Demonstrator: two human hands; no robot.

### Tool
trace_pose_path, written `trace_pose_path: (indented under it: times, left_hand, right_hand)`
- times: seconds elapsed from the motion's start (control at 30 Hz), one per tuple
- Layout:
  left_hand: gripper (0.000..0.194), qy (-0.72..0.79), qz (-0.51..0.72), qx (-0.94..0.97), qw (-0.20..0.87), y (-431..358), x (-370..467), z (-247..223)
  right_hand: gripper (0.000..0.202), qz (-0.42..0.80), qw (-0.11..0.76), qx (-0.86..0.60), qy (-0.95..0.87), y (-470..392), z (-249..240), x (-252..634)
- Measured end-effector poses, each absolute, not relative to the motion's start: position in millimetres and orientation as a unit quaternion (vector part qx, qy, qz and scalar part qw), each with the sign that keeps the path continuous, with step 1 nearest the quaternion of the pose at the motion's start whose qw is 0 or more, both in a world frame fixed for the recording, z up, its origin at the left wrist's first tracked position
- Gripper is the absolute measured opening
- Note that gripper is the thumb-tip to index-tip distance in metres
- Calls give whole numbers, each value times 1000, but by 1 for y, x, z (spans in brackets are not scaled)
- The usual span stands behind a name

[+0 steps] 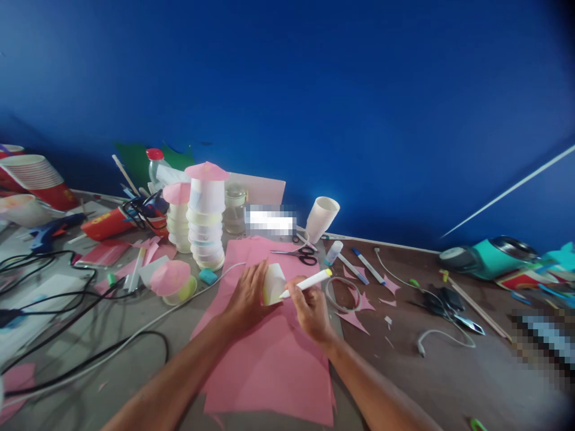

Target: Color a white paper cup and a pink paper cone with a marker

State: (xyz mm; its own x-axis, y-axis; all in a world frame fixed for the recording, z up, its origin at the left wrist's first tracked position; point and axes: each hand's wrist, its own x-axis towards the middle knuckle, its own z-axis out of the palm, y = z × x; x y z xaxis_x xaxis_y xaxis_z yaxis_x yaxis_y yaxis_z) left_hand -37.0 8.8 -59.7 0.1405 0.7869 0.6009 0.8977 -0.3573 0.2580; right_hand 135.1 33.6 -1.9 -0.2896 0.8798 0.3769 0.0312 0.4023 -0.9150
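My left hand holds a small white paper cup lying tilted over pink paper, its fingers along the cup's left side. Pinched in my right hand is a white marker with a yellow end. The marker's tip is at the cup's right side, touching it or very close. Yellow colour shows on part of the cup. Black-handled scissors lie on the pink paper just beyond the hands.
Stacked white cups with pink tops stand at the back left. A white cup, a glue bottle and blue-capped markers are at the back right. Cables cross the left side; pliers lie right.
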Motion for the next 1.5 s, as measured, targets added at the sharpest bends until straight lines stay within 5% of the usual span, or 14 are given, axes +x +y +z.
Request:
trace_pose_path:
  times: [1.5]
  left_hand:
    - [75, -550, -370, -749, 2, 8, -36, -41]
  right_hand:
    - [42, 528, 556, -390, -510, 42, -9, 132]
